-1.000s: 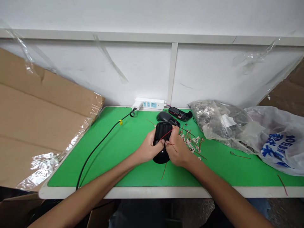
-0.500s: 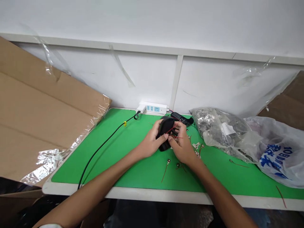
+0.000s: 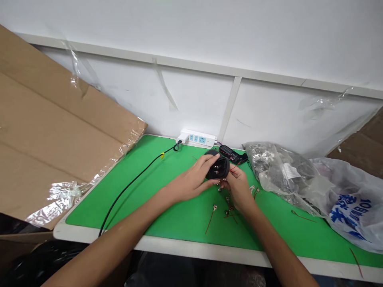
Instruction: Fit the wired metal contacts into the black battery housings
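My left hand point(image 3: 197, 177) is closed around a hollow black plastic housing point(image 3: 225, 167), with the fingers over its top and the thumb below. The open inside of the housing faces me, and small shiny metal parts show in it. Against its lower right side, my right hand point(image 3: 241, 190) has its fingers curled and pinched. A thin red wire point(image 3: 235, 167) sticks out at those fingers; their tips are partly hidden. Below the hands, a metal terminal with a red wire point(image 3: 214, 208) lies on the green mat point(image 3: 167, 191), and several similar pieces lie near my right hand.
Behind the housing lies another black plastic part point(image 3: 230, 153). A white power strip point(image 3: 202, 138) with a black cable point(image 3: 131, 181) stands by the wall. Clear plastic bags point(image 3: 275, 163) fill the right side, and a cardboard sheet point(image 3: 60, 131) leans in at left.
The housing has been turned so that its hollow inside faces me. My left hand has shifted its hold over the top, and my right hand has moved to the lower right side.
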### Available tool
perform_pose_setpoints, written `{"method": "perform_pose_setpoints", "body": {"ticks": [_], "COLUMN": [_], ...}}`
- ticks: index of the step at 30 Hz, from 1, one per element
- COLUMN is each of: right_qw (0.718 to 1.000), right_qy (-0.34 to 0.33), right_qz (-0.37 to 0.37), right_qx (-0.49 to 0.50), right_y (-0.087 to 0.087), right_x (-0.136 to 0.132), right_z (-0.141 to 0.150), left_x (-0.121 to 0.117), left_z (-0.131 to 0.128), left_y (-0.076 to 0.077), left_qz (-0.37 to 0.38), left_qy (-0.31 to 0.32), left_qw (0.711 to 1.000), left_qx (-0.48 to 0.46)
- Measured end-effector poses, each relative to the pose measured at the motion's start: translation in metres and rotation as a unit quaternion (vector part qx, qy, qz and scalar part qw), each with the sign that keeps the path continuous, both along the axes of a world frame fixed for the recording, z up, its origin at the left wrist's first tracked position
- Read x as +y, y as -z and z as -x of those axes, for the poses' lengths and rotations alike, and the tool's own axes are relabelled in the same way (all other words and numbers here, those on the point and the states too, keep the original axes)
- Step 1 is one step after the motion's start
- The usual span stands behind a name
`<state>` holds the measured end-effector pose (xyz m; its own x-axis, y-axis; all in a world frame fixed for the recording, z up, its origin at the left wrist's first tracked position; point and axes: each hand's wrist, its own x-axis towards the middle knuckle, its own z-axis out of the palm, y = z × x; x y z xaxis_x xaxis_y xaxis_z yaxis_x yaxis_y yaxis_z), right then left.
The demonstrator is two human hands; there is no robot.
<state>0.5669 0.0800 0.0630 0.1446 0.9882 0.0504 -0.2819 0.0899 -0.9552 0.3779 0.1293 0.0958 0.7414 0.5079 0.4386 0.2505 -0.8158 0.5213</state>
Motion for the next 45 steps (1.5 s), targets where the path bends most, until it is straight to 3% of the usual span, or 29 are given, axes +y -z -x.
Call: {"method": "perform_pose_setpoints", "body": {"ticks": [5,12,22,25,30,32,37,41,45], "right_qw": [0.999,1.000,0.998,0.998,0.977,0.977,0.999,0.976,0.948], "right_qy": [-0.011,-0.019,-0.055,-0.023,0.133,0.137,0.020,-0.125,-0.224], "right_qz": [0.009,-0.001,0.005,-0.005,-0.039,-0.036,0.031,0.086,0.101], "right_qx": [0.034,0.000,-0.010,-0.055,-0.161,-0.158,0.025,0.158,0.200], "right_y": [0.002,0.004,-0.002,-0.004,0.001,0.004,0.000,-0.012,-0.020], "right_x": [0.001,0.003,0.001,0.001,0.004,0.005,0.002,0.000,-0.001], "right_z": [-0.003,-0.003,-0.005,-0.007,-0.009,-0.007,0.002,0.000,-0.009], "left_x": [0.007,0.011,0.011,0.012,0.011,0.009,0.006,0.008,0.009], "left_z": [0.001,-0.002,-0.004,-0.009,-0.012,-0.011,-0.010,-0.013,-0.017], "left_y": [0.004,0.018,0.025,0.029,0.037,0.038,0.036,0.039,0.041], "left_qz": [0.007,0.016,0.065,0.079,0.052,0.031,-0.030,-0.061,-0.068], "left_qy": [0.029,0.028,0.038,0.030,0.013,0.016,0.036,0.048,0.063], "left_qw": [0.998,0.994,0.989,0.984,0.978,0.975,0.969,0.965,0.964], "left_qx": [-0.055,-0.101,-0.130,-0.155,-0.204,-0.218,-0.241,-0.250,-0.249]}}
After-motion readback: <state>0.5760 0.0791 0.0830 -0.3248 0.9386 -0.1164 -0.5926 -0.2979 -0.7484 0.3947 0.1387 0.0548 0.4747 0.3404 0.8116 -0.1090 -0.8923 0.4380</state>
